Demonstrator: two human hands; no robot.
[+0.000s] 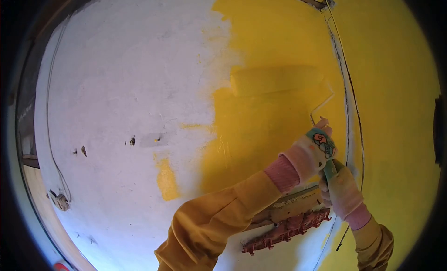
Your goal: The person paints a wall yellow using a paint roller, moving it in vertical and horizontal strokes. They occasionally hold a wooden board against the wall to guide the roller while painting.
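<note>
A paint roller point(278, 80) loaded with yellow lies against the wall, its sleeve level and slightly blurred. From its right end a thin bent wire runs down to a green handle point(330, 171). My left hand point(317, 144), in a fingerless glove with a cartoon patch, is closed round the upper part of the roller's handle. Just below, my right hand point(343, 189), gloved the same way, wraps the lower part. Yellow paint point(260, 145) covers the wall around the roller, with a ragged left border against the white wall point(121, 84).
A dark cable point(352, 91) runs down a cracked corner line right of the roller. Below the arms is a wooden ledge with a red hook rack point(288, 230). An outlet box point(59, 201) with a wire hangs at left. Small holes point(132, 141) mark the white wall.
</note>
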